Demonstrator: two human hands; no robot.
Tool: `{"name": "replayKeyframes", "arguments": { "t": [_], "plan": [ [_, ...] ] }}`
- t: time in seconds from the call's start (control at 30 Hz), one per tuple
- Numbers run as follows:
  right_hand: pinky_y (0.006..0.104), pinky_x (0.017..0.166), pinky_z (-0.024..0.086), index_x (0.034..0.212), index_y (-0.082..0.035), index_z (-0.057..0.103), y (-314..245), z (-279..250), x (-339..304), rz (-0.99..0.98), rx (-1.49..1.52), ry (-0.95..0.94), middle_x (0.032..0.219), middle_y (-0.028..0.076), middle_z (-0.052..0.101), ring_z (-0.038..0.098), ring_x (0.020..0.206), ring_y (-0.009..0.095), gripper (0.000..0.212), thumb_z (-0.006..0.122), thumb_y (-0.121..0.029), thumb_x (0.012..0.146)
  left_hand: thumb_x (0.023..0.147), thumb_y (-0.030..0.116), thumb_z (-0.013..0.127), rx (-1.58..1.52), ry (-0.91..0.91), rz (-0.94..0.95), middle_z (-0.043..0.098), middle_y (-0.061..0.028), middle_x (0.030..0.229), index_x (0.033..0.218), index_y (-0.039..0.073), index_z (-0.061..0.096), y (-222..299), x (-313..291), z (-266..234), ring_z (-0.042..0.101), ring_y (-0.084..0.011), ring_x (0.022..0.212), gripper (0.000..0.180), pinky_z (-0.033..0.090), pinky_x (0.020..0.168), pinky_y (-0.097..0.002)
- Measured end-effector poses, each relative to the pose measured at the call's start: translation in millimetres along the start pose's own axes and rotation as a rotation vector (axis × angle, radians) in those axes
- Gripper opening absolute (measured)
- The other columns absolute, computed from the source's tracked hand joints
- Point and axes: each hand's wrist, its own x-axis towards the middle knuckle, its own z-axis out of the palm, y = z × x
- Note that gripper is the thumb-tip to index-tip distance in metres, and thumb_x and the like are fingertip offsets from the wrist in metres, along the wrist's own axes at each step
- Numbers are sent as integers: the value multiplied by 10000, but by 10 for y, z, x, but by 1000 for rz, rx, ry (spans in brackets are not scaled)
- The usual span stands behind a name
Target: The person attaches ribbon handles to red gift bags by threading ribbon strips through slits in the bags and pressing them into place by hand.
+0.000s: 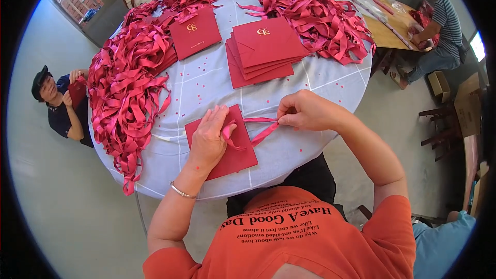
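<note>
In front of me a flat red paper bag [238, 157] lies tilted on the table. My left hand [211, 137] rests on its upper left part with fingers stretched out, hiding some of it. A pinkish-red satin ribbon [264, 133] runs from the bag toward the right, and part of it curls beside my left thumb. To the right of the bag, my right hand [305, 111] is closed, pinching the ribbon's end between thumb and forefinger and drawing the strands fairly straight.
The round table's white cloth [204, 90] carries a stack of red bags [268, 46], another bag [195, 32] and large ribboned heaps [126, 82]. One person [62, 101] at left holds a red item; another [439, 26] works at a wooden table [385, 33]. Cardboard boxes [467, 106] stand right.
</note>
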Motion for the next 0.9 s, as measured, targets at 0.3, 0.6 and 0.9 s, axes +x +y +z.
{"name": "replayKeyframes", "arguments": {
  "t": [0.3, 0.6, 0.9],
  "plan": [
    [239, 525, 461, 874, -20, 699, -21, -122, 97, 426, 296, -155, 741, 14, 667, 637, 618, 73, 94, 685, -109, 852, 871, 143, 702, 3, -1, -3, 653, -225, 1146, 1230, -31, 577, 8, -5, -4, 599, -393, 1148, 418, 464, 1026, -465],
    [260, 584, 503, 877, 13, 697, 38, -34, 0, 121, 81, -99, 731, 38, 672, 647, 643, 91, 104, 679, -87, 860, 878, 132, 687, 4, 0, 3, 655, -225, 1140, 1225, -22, 576, 4, 5, -3, 599, -397, 1144, 395, 464, 1025, -467],
    [293, 609, 531, 856, 35, 694, -19, -104, -7, 272, 220, -131, 716, 93, 695, 678, 632, 134, 134, 663, -91, 827, 884, 125, 677, 15, -1, 0, 653, -227, 1145, 1222, -13, 567, 0, 1, 14, 602, -397, 1137, 381, 465, 1020, -468]
  ]
}}
